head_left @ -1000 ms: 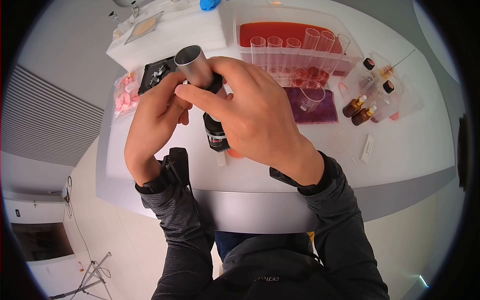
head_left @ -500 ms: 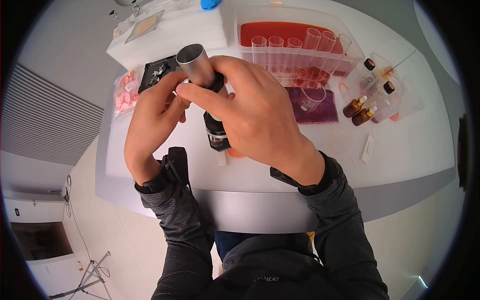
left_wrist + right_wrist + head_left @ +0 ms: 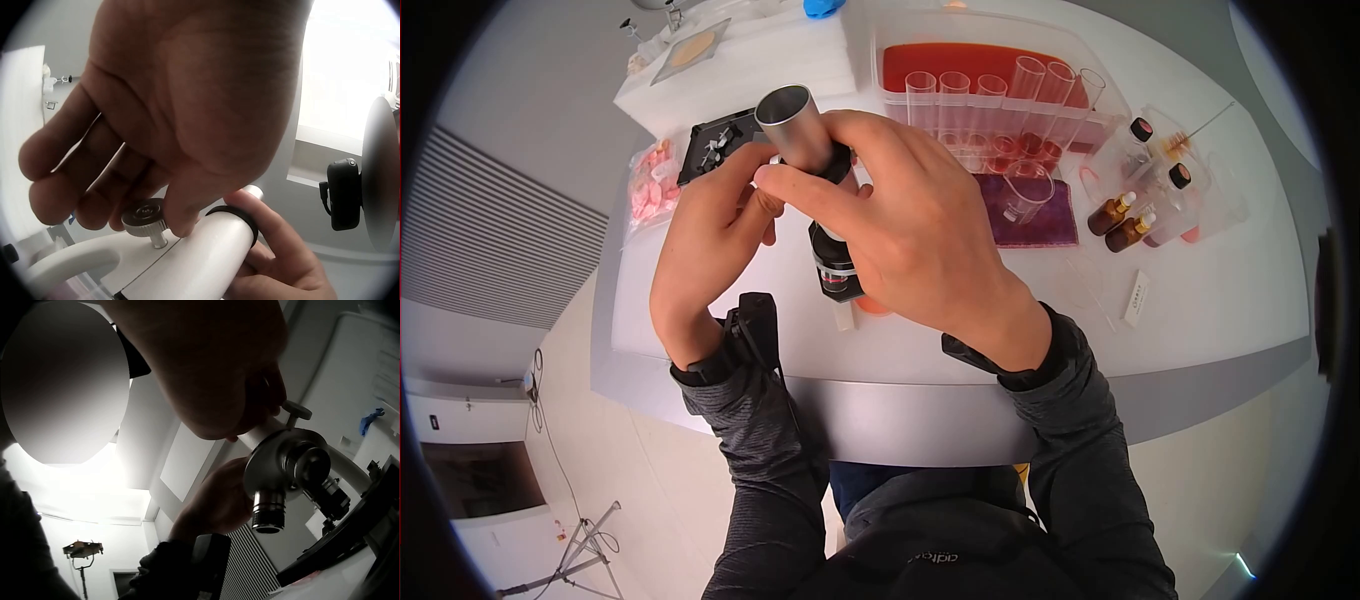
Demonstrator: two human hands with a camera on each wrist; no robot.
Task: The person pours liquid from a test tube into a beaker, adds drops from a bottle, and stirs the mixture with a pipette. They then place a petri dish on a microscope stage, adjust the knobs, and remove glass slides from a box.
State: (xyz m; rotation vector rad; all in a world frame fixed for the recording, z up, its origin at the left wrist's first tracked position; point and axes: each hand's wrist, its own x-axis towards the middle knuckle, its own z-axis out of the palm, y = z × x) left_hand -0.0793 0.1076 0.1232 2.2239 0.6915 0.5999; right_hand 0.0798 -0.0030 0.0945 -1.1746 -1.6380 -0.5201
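Observation:
A white microscope with a silver eyepiece tube (image 3: 795, 130) stands upright between both hands; its black objective end (image 3: 833, 268) shows below them. My left hand (image 3: 710, 235) is at the tube's left side; in the left wrist view, this hand (image 3: 194, 87) has thumb and forefinger either side of a knurled knob (image 3: 145, 219). My right hand (image 3: 930, 220) curls round the tube; its fingers (image 3: 275, 237) lie by the black ring (image 3: 240, 220) in the left wrist view. The right wrist view shows the nosepiece (image 3: 269, 462) and objectives (image 3: 269, 512) below the hands.
Behind on the right are a clear bin of red liquid (image 3: 960, 68), several clear tubes (image 3: 955, 100) and a beaker (image 3: 1028, 195) on a purple cloth (image 3: 1050, 228). Dropper bottles (image 3: 1112, 213) stand farther right. A bag of pink pieces (image 3: 655, 185) and white foam block (image 3: 750, 70) are at the left.
Both hands keep their hold on the microscope with hardly any movement. The whole head view has shifted very slightly.

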